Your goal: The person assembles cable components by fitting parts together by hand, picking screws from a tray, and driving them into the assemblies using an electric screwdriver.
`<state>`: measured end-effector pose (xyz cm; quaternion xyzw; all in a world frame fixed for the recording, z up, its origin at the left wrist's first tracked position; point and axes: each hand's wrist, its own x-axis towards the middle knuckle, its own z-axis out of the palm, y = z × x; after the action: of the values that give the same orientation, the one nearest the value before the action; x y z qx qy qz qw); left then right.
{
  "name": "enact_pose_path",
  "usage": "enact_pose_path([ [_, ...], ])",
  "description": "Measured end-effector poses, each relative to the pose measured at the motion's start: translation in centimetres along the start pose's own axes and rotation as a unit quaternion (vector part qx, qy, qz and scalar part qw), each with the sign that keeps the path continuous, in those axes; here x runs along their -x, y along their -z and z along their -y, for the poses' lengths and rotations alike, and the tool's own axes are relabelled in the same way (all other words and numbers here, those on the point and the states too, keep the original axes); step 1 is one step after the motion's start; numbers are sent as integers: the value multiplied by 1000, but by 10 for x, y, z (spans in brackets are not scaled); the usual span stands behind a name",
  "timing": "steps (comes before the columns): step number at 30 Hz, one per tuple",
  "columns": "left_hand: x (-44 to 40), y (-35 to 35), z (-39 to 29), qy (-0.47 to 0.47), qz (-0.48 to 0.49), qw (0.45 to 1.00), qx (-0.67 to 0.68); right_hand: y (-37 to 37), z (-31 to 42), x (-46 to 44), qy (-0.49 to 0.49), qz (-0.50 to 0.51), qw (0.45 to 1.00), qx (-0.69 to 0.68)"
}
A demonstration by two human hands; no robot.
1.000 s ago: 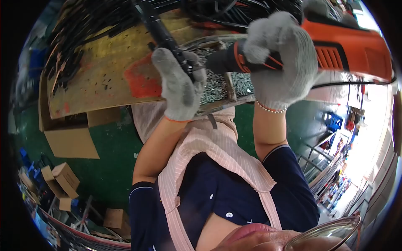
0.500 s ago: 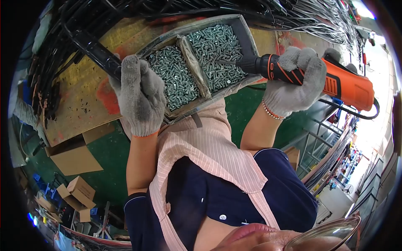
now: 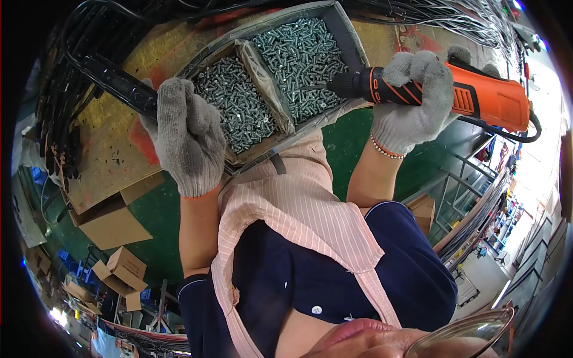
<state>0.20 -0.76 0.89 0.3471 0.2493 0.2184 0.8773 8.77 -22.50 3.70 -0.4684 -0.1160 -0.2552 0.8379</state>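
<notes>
In the head view, my right hand (image 3: 418, 98), in a grey knit glove, is wrapped round an orange and black electric screwdriver (image 3: 489, 98). Its thin bit points left over the screws (image 3: 298, 59) in the right compartment; whether the tip touches any cannot be seen. My left hand (image 3: 188, 137), gloved too, grips the end of a long black part (image 3: 119, 83) with a black cable running from its far end. The fingers hide that part's near end. Between my hands sits a taped box (image 3: 352, 36) with a divider (image 3: 262, 83) and small silvery screws in both compartments.
A worn wooden table (image 3: 101, 161) with red paint stains lies beneath the box. Bundles of black cables (image 3: 77, 48) cover its left and far sides, with grey wires (image 3: 453, 18) at the far right. Open cartons (image 3: 122, 274) stand on the green floor (image 3: 164, 238) at lower left.
Both hands, the screwdriver and the black part appear slightly further left in view. The box appears higher and to the left, partly because the view itself shifted. Both grips stay the same.
</notes>
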Motion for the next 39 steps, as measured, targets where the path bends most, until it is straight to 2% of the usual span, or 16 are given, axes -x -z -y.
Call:
enact_pose_path([
  [8,-4,11,1,16,44,998,29,10,3,0,-32,8,999,-20],
  [11,-7,14,5,9,84,993,79,11,5,-1,-1,11,1000,18],
  [14,-5,6,2,27,-11,998,48,13,8,-3,-20,1,1000,11],
  [21,-7,14,3,38,42,995,87,7,20,-5,-51,29,995,83],
  [26,-8,18,2,49,37,994,95,8,16,-3,-46,18,996,78],
  [35,-7,16,3,41,41,993,100,12,17,-7,-45,57,992,107],
  [39,-6,11,3,24,27,997,70,7,28,-13,-51,-24,996,67],
])
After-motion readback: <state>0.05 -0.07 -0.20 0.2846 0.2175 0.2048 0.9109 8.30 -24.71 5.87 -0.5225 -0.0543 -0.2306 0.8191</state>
